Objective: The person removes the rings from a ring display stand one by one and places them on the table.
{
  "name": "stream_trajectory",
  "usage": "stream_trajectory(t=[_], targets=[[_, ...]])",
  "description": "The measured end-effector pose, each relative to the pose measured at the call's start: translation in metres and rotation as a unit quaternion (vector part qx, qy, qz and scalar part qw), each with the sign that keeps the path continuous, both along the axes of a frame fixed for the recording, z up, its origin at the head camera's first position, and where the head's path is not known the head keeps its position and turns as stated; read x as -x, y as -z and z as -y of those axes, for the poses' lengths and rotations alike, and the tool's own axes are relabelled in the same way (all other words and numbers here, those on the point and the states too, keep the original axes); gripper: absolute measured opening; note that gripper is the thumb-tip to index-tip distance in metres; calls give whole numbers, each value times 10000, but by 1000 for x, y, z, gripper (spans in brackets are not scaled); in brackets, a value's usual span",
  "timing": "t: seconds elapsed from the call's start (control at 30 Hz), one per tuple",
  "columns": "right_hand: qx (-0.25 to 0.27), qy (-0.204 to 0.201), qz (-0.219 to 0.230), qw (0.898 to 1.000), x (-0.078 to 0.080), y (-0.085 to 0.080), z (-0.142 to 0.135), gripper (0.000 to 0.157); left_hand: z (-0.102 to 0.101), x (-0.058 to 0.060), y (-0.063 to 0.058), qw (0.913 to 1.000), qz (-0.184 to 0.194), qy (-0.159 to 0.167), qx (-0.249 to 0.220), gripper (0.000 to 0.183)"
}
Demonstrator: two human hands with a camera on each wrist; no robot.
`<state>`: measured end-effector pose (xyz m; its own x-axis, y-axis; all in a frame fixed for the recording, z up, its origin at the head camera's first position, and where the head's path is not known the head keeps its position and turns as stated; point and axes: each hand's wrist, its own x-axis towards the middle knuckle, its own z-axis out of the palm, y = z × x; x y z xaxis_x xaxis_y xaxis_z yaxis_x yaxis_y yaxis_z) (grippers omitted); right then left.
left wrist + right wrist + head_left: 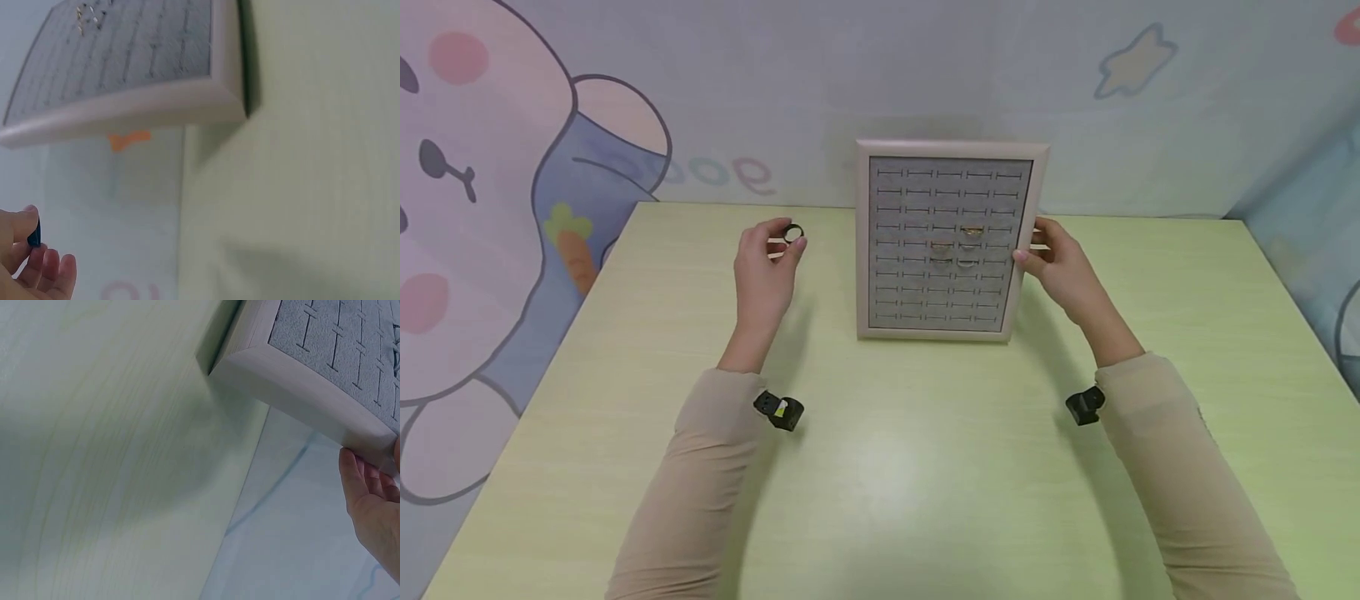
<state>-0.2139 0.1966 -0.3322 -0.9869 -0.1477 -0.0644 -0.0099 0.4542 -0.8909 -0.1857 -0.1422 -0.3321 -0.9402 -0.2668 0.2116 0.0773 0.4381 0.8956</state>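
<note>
The left hand (766, 271) pinches a dark ring (786, 232) between thumb and fingers, left of the framed board (932, 335) and apart from it. The right hand (1063, 267) grips the board's right edge, its thumb at the front. The board stands on the table (880, 467) between both hands, several rings (972, 232) in its slots, nearer the right hand

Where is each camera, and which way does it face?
Head-worn: looks forward and down at table and display board; shows left hand, right hand, forearms.
Worn on left wrist: faces the board's left side; that hand pinches a dark ring.
Worn on right wrist: faces the board's right side; that hand grips its frame.
Both wrist views share board and wall.
</note>
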Motion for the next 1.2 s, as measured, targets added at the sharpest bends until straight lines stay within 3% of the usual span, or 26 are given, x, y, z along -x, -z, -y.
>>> stream_trajectory(t=[0.2, 0.57, 0.77, 1.03, 1.2], targets=[[-4, 16, -10, 10000, -1, -1, -1, 56, 26, 2, 17, 9975, 498, -267, 430, 38], [-7, 15, -5, 10000, 0, 0, -2, 55, 67, 1, 41, 9852, 1175, -731, 1013, 37], [-12, 31, -20, 10000, -1, -1, 0, 54, 81, 0, 48, 9779, 1496, -769, 1239, 39], [-10, 44, 7, 10000, -2, -3, 2, 54, 96, -4, 55, 9604, 2230, -821, 1452, 41], [-9, 32, 30, 10000, -2, -3, 2, 55, 101, -5, 57, 9550, 2418, -848, 1496, 41]])
